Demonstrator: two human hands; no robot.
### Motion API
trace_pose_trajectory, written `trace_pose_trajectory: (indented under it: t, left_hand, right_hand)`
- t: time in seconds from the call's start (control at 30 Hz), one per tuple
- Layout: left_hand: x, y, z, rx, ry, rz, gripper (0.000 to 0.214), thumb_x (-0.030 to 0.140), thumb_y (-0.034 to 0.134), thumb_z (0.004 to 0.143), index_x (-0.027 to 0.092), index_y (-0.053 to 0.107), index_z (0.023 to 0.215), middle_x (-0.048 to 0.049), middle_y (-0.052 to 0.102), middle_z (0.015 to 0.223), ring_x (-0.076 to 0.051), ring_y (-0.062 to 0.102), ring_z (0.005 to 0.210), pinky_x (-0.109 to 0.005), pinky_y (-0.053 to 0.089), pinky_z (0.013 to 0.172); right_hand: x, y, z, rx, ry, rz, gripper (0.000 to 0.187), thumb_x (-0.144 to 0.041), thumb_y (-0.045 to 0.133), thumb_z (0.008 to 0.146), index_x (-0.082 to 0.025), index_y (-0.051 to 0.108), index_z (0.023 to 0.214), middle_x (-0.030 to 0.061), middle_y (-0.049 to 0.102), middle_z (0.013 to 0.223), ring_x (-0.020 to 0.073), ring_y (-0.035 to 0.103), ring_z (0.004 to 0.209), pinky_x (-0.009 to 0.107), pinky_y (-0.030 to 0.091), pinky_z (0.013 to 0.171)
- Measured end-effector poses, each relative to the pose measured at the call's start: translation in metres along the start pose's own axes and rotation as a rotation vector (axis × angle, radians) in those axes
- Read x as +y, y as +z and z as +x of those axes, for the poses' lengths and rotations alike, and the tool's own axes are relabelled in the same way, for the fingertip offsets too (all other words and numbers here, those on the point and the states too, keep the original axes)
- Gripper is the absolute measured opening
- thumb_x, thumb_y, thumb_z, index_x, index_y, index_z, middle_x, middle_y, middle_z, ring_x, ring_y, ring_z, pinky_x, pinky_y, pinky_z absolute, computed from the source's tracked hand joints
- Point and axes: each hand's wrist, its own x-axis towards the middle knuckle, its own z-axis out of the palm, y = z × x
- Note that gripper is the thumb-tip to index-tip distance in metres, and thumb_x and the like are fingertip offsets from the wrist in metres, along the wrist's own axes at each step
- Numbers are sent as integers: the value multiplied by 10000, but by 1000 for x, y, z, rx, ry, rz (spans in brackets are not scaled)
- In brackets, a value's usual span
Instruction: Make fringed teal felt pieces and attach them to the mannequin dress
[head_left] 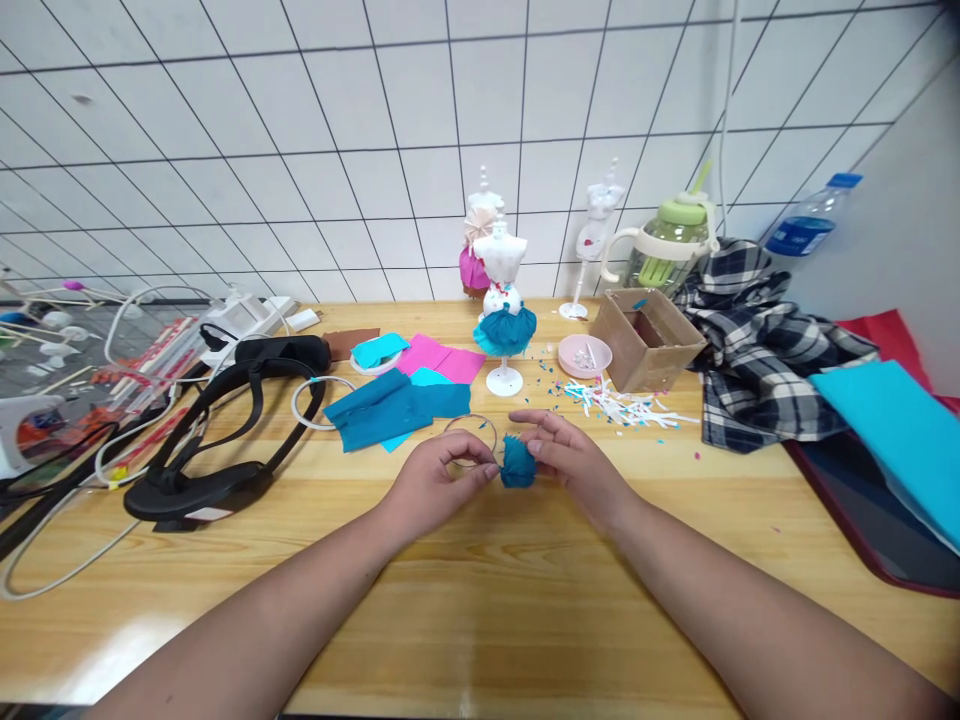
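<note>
Two bare hands meet near the middle of a wooden surface (480,610). The left hand (442,480) has thumb and forefinger pinched together, apparently on a thin cord (496,437) that loops up behind it. The right hand (581,468), forefinger extended, touches the right edge of a gathered blue piece (519,467), which sits between the hands; whether its grip closes behind cannot be told. A light hold on the piece and even tension on the cord should keep the gathers from crushing or tearing. Just beyond are blue sheets (375,412), leftward, and a white dress form (501,252) wearing a ruffled blue skirt (511,330). Farther right: a pink bowl (585,372), loose white strips (616,404) and an open cardboard box (656,362).
</note>
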Motion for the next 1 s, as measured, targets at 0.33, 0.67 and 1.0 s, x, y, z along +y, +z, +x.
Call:
trace_pose_trajectory:
  t: [0.33, 0.67, 1.0]
  left_hand:
    - [0, 0, -3, -88, 118, 104, 68, 275, 654, 780, 219, 694, 772, -37, 693, 804, -199, 617, 798, -297, 439, 771]
    - [-3, -4, -5, -104, 183, 246, 84, 253, 622, 799, 228, 695, 834, -34, 721, 860, -199, 639, 826, -283, 444, 769]
    - [-2, -5, -6, -110, 14, 352, 110, 267, 596, 787, 224, 697, 787, -16, 731, 796, -193, 659, 756, -266, 450, 673]
  right_hand:
    - [1, 5, -3, -49, -1, -111, 525, -330, 748, 697, -210, 560, 1173, -16, 639, 722, 138, 573, 652, 281, 417, 643]
    - [-21, -33, 4, 1, -433, -1392, 272, -214, 571, 838, -248, 683, 1084, 63, 689, 1086, 260, 540, 1065, 412, 369, 916]
    - [-7, -23, 3, -14, -302, -1663, 205, -158, 573, 812, -207, 638, 1000, 70, 648, 953, 212, 570, 913, 299, 373, 756]
